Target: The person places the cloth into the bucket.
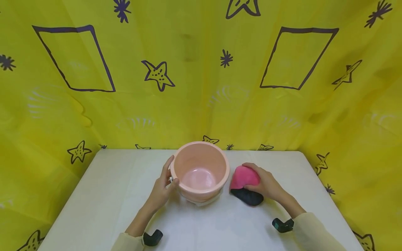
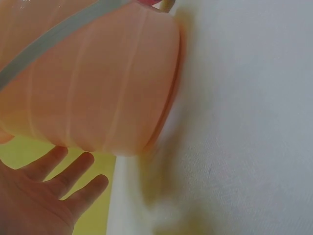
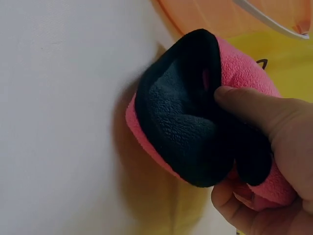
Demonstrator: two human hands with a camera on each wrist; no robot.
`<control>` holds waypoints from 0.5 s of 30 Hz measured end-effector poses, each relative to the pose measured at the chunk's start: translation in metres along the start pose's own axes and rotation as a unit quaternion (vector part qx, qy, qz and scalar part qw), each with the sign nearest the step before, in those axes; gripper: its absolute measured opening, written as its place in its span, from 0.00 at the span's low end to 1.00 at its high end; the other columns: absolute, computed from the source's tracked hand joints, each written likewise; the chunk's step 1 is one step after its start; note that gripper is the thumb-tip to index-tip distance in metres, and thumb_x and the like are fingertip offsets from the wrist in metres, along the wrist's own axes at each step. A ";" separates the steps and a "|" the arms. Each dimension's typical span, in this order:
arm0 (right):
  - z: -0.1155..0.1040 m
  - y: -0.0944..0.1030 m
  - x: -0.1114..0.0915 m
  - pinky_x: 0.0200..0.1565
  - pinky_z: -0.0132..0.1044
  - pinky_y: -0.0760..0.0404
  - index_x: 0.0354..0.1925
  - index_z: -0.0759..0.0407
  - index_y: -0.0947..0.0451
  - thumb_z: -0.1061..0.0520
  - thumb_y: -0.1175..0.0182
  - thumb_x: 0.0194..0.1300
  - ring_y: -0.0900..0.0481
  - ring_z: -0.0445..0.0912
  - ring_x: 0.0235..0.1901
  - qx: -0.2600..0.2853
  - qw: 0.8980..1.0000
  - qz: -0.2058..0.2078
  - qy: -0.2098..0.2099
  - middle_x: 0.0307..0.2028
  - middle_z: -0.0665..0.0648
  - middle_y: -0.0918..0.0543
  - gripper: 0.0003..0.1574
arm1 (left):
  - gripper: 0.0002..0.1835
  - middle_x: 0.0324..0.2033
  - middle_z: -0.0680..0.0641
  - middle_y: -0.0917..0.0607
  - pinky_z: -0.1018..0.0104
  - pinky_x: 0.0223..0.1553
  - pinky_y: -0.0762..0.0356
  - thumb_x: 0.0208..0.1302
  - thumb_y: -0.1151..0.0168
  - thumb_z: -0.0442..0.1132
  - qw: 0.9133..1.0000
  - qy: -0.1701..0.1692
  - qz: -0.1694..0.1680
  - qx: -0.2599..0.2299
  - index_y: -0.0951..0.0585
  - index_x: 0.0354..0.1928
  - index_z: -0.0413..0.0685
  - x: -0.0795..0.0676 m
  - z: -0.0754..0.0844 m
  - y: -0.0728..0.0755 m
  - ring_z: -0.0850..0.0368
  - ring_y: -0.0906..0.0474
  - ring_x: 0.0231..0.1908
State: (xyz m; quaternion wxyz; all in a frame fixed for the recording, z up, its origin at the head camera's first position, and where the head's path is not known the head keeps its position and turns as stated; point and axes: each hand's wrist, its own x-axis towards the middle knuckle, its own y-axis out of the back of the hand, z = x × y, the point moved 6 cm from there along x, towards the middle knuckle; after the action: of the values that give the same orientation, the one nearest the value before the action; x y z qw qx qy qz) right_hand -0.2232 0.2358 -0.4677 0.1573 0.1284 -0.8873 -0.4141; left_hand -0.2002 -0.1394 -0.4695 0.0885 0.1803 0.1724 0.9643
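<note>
A pink plastic bucket (image 1: 201, 191) with a light-coloured handle (image 2: 58, 34) stands on the table, its open mouth facing up toward the head view and nothing visible inside. My left hand (image 1: 162, 188) is at the bucket's left side, thumb near the front of the rim. Three of its fingers (image 2: 73, 174) show straight and spread beside the bucket wall in the left wrist view. To the right of the bucket, my right hand (image 1: 265, 181) grips a folded fluffy cloth (image 3: 181, 117), pink on one side and black on the other. The thumb presses the black side while the fingers curl underneath.
The white table (image 1: 122, 174) reaches back to a yellow curtain (image 1: 188, 104) printed with starfish and outlined shapes. A black wrist device (image 1: 153, 238) sits by the left wrist and another black device (image 1: 282, 225) by the right.
</note>
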 end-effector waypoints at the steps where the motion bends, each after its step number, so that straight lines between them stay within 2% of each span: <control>1: -0.002 0.003 -0.001 0.49 0.54 0.17 0.70 0.52 0.31 0.54 0.21 0.56 0.19 0.56 0.50 -0.001 1.000 0.004 0.011 0.58 0.59 0.18 0.47 | 0.42 0.69 0.39 0.25 0.39 0.57 0.23 0.74 0.42 0.45 1.000 -0.001 0.000 0.000 0.52 0.82 0.71 0.000 0.000 0.000 0.40 0.25 0.65; 5: -0.009 0.013 -0.002 0.48 0.52 0.17 0.69 0.53 0.29 0.57 0.21 0.56 0.19 0.54 0.50 -0.004 0.999 0.012 0.043 0.59 0.58 0.18 0.45 | 0.41 0.67 0.38 0.23 0.42 0.57 0.22 0.75 0.43 0.50 1.000 -0.007 -0.002 0.001 0.52 0.82 0.68 0.000 -0.002 0.000 0.40 0.23 0.64; 11: -0.013 0.025 -0.003 0.48 0.51 0.17 0.69 0.53 0.29 0.60 0.21 0.55 0.20 0.53 0.51 -0.012 0.998 0.022 0.055 0.61 0.58 0.20 0.46 | 0.41 0.67 0.37 0.24 0.35 0.56 0.24 0.75 0.43 0.55 1.000 -0.012 -0.001 -0.002 0.51 0.82 0.66 0.000 -0.004 0.000 0.38 0.25 0.65; 15: -0.013 0.031 -0.003 0.48 0.52 0.17 0.68 0.53 0.29 0.59 0.20 0.54 0.19 0.54 0.50 -0.020 0.998 0.036 0.057 0.60 0.58 0.19 0.46 | 0.41 0.67 0.37 0.23 0.33 0.56 0.25 0.75 0.43 0.56 1.000 -0.007 0.002 -0.001 0.51 0.82 0.67 -0.001 -0.004 0.000 0.37 0.25 0.65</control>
State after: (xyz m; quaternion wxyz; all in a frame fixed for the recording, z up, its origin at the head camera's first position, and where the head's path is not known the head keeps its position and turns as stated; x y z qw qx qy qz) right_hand -0.2182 0.2477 -0.4366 0.2246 0.1169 -0.8724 -0.4180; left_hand -0.2010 -0.1407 -0.4728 0.0881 0.1876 0.1702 0.9634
